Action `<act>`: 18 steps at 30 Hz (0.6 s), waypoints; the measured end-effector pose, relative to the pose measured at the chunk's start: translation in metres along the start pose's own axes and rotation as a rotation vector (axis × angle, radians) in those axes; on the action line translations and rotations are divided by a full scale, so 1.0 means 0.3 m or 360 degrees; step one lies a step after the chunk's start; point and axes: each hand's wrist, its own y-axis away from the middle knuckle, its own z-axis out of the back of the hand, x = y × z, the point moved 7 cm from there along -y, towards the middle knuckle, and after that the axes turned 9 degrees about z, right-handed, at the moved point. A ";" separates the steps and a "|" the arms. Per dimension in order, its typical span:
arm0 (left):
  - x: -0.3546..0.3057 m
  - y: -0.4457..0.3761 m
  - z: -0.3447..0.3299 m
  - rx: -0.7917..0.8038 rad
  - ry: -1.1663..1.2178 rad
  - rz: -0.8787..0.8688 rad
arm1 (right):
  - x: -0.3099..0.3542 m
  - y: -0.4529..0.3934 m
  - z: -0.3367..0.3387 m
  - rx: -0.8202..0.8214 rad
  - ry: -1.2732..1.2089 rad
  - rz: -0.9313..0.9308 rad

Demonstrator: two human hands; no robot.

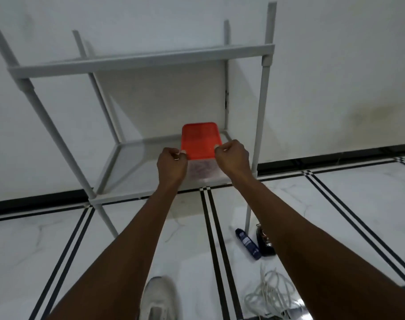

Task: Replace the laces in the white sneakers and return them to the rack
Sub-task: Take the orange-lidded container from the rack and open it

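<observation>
On the rack's lower shelf (132, 167), your left hand (171, 163) and right hand (232, 158) pinch the red-lidded container (200, 142) at nine and three o'clock; probably light, stiff plastic.

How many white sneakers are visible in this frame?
1. A single white sneaker lies on the floor at the bottom edge, between the forearms. A second may be out of frame.
</observation>
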 end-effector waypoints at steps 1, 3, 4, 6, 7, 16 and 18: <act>-0.003 -0.044 -0.020 0.0001 0.0002 0.0085 | 0.001 -0.038 0.005 -0.0023 0.0050 -0.0001; 0.010 -0.121 -0.054 0.0044 0.0013 0.0255 | -0.026 -0.105 -0.021 0.0077 0.0108 -0.0066; 0.017 -0.154 -0.070 0.0077 0.0032 0.0317 | -0.041 -0.128 -0.042 0.0174 0.0101 -0.0116; 0.022 -0.208 -0.107 0.0182 0.0143 0.0416 | -0.078 -0.169 -0.091 0.0343 -0.0033 -0.0245; 0.022 -0.228 -0.124 0.0239 0.0227 0.0460 | -0.092 -0.184 -0.106 0.0380 -0.0107 -0.0303; -0.121 -0.136 0.065 0.0167 0.0490 0.0191 | 0.058 -0.171 -0.029 0.0194 -0.0485 -0.0136; -0.144 -0.051 0.136 0.0186 0.0533 0.0088 | 0.113 -0.099 -0.007 0.0175 -0.0472 -0.0064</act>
